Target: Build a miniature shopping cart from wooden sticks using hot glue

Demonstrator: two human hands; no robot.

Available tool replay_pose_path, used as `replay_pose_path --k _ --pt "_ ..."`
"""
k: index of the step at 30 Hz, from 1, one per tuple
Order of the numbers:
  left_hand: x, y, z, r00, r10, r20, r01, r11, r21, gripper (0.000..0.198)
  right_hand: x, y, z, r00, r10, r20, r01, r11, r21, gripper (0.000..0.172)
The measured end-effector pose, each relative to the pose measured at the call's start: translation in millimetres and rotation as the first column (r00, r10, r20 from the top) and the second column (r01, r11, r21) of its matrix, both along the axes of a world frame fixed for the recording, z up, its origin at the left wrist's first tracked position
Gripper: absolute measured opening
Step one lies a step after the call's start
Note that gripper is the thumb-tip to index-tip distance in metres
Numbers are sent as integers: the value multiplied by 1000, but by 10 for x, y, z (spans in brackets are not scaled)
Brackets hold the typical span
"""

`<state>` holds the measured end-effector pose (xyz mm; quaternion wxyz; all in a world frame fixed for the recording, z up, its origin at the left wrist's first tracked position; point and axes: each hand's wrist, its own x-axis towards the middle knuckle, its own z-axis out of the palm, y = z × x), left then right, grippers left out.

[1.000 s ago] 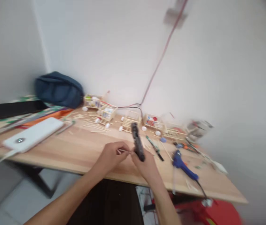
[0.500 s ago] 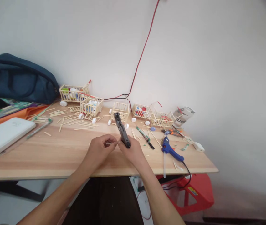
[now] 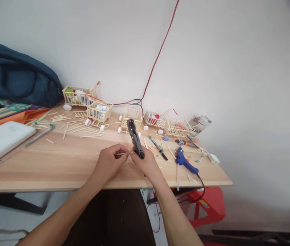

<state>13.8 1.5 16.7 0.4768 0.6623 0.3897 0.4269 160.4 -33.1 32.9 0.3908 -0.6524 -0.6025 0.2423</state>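
My left hand is closed in a pinch on a short thin wooden stick, whose ends are partly hidden by the fingers. Beside it, my right hand is wrapped round a dark grey multi-tool that points up and away from me. The fingertips of both hands meet or nearly meet just above the table. Behind the multi-tool stands a small stick cart with white wheels. Whether the right fingertips also touch the stick, I cannot tell.
More stick carts line the wall on the wooden table. Loose sticks lie at left. A blue glue gun, a marker-like pen and a white adapter lie at right. A white power bank is far left.
The view has shifted slightly, so the table and carts sit a little higher and to the left. Both hands keep their grips, and the multi-tool stands slightly farther right in view.
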Motion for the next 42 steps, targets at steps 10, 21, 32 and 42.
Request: replay_pose_path --k 10,21,32,42 --pt "12 -33 82 942 34 333 45 973 -225 15 166 -138 113 964 135 -230 -165 979 -118 41" --pt "-48 3 187 786 24 618 296 863 -409 26 269 -432 282 967 176 185 -145 975 -168 54" --pt "-10 -3 238 842 35 539 204 903 -378 26 270 -428 276 949 171 265 -127 976 -175 53" --pt "-2 23 246 878 27 478 135 944 -302 22 224 -411 286 941 142 307 -99 983 -153 53"
